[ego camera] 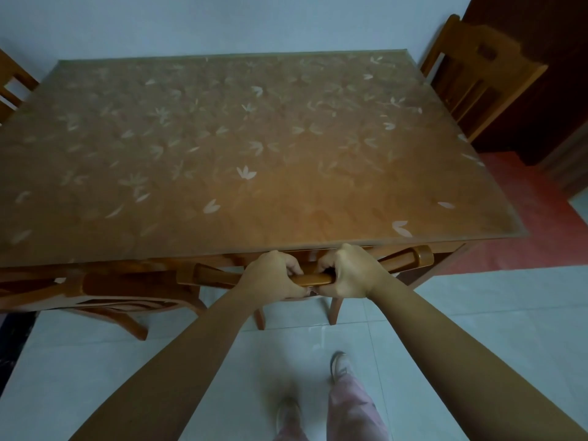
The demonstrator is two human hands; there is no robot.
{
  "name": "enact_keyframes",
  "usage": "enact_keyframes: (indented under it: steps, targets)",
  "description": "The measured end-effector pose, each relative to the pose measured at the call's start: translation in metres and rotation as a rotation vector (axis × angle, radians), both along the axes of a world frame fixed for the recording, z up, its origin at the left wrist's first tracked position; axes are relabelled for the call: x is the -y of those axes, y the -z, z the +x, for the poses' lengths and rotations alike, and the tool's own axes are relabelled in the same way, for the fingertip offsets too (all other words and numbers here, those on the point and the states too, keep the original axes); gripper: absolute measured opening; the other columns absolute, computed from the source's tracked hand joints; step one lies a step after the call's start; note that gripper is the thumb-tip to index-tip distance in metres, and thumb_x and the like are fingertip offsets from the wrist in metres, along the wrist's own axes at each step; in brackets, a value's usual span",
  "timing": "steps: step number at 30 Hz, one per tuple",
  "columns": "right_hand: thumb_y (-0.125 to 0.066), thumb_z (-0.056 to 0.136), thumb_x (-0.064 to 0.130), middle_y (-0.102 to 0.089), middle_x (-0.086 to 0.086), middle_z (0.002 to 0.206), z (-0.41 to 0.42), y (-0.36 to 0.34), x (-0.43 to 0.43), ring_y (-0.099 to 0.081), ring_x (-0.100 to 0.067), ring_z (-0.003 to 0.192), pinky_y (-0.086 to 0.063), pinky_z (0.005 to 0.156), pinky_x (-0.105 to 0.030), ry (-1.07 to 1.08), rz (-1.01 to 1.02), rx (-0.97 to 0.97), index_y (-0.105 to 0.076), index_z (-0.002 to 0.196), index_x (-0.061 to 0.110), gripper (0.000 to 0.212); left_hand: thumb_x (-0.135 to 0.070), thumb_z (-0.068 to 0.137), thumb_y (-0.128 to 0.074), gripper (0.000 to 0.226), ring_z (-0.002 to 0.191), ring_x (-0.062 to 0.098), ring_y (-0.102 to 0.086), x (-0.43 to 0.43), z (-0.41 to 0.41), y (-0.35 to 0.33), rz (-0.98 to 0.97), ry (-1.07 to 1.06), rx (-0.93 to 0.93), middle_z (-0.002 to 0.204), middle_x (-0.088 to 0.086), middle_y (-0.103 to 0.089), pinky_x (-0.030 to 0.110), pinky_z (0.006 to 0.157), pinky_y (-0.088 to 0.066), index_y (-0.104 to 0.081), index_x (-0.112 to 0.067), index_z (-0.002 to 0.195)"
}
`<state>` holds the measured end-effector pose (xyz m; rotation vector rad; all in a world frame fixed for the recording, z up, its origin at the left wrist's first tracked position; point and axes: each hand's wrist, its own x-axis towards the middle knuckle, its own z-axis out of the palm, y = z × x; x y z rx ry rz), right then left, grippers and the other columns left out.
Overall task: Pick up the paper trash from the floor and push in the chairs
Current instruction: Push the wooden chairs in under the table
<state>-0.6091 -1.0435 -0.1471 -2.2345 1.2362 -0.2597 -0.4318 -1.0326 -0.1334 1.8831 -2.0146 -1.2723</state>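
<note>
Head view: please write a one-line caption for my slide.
The left hand and the right hand grip the back rail of a wooden chair at the table edge.

The person has 2 bare forearms (191, 345), pale pink trousers (350, 409) and 2 whitish shoes (339, 366).

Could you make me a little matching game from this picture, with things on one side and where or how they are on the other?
Things:
1. nearest chair
2. right-end chair
3. table top
4. trousers

Place, colour or state:
A. pink
B. pale leaf pattern
C. gripped by the left hand and right hand
D. beside the table's far right corner

Pairs: 1-C, 2-D, 3-B, 4-A.
</note>
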Motion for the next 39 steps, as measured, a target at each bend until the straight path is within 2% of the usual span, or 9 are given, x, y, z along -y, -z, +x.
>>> enact_keyframes:
  steps: [7, 15, 20, 25, 30, 35, 37, 39]
  targets:
    - [-0.062, 0.062, 0.043, -0.063, -0.002, 0.054, 0.028, 0.002, 0.001, -0.048, -0.018, 0.044, -0.04, 0.046, -0.029, -0.004, -0.017, 0.014, -0.068, 0.062, 0.015, 0.029, -0.027, 0.066, -0.079, 0.019, 0.071, 0.016, -0.068, -0.003, 0.029, -0.003, 0.001, -0.013, -0.029, 0.074, 0.0, -0.072, 0.03, 0.071, -0.055, -0.073, -0.019, 0.081]
    - [-0.071, 0.067, 0.033, -0.064, -0.004, 0.056, 0.042, 0.0, -0.002, -0.049, -0.02, 0.047, -0.033, 0.045, -0.025, 0.034, -0.003, -0.037, -0.068, 0.065, 0.014, 0.019, -0.03, 0.066, -0.079, 0.023, 0.076, 0.012, -0.067, -0.005, 0.042, -0.005, 0.004, -0.001, -0.036, 0.078, -0.003, -0.073, 0.026, 0.073, -0.052, -0.073, -0.019, 0.085]
    - [-0.072, 0.065, 0.032, -0.061, -0.003, 0.053, 0.044, -0.001, -0.006, -0.044, -0.016, 0.043, -0.03, 0.043, -0.024, 0.077, 0.037, -0.013, -0.067, 0.064, 0.013, 0.019, -0.03, 0.063, -0.08, 0.022, 0.073, 0.013, -0.068, -0.005, 0.046, -0.005, 0.007, 0.024, -0.073, 0.074, -0.004, -0.073, 0.035, 0.077, -0.057, -0.074, -0.019, 0.081]
    - [-0.072, 0.067, 0.03, -0.051, 0.004, 0.048, 0.053, -0.004, -0.01, -0.037, -0.012, 0.04, -0.024, 0.042, -0.019, 0.055, 0.046, -0.016, -0.059, 0.057, 0.018, 0.021, -0.033, 0.062, -0.081, 0.022, 0.072, 0.012, -0.068, -0.006, 0.055, -0.004, -0.002, 0.033, -0.064, 0.073, -0.006, -0.073, 0.037, 0.078, -0.056, -0.074, -0.021, 0.079]
    - [-0.07, 0.065, 0.035, -0.059, -0.003, 0.052, 0.053, -0.002, -0.009, -0.041, -0.015, 0.043, -0.027, 0.042, -0.023, 0.061, 0.012, -0.016, -0.066, 0.062, 0.014, 0.021, -0.036, 0.065, -0.077, 0.021, 0.074, 0.008, -0.067, -0.01, 0.056, -0.003, -0.059, 0.052, -0.013, 0.076, -0.01, -0.072, 0.035, 0.077, -0.055, -0.072, -0.024, 0.082]
    - [-0.049, 0.058, 0.055, -0.061, -0.003, 0.054, 0.053, 0.0, -0.011, -0.05, -0.019, 0.046, -0.039, 0.045, -0.03, 0.054, 0.018, -0.016, -0.067, 0.066, 0.017, 0.043, -0.035, 0.072, -0.073, 0.018, 0.075, 0.006, -0.065, -0.014, 0.057, -0.003, -0.131, 0.079, 0.034, 0.079, -0.01, -0.072, 0.027, 0.074, -0.053, -0.07, -0.025, 0.088]
    - [-0.054, 0.064, 0.049, -0.063, -0.003, 0.056, 0.052, 0.0, -0.012, -0.052, -0.02, 0.049, -0.041, 0.046, -0.03, 0.049, 0.013, -0.033, -0.067, 0.069, 0.018, 0.034, -0.036, 0.075, -0.071, 0.019, 0.075, 0.007, -0.065, -0.018, 0.058, -0.002, -0.189, 0.103, 0.069, 0.081, -0.009, -0.072, 0.023, 0.07, -0.05, -0.069, -0.026, 0.091]
    - [-0.063, 0.073, 0.034, -0.064, -0.003, 0.061, 0.052, -0.001, -0.015, -0.053, -0.019, 0.052, -0.041, 0.048, -0.028, 0.052, 0.018, -0.054, -0.066, 0.073, 0.018, 0.017, -0.036, 0.078, -0.068, 0.02, 0.076, 0.009, -0.064, -0.022, 0.058, -0.002, -0.246, 0.122, 0.103, 0.081, -0.008, -0.071, 0.021, 0.07, -0.047, -0.069, -0.026, 0.095]
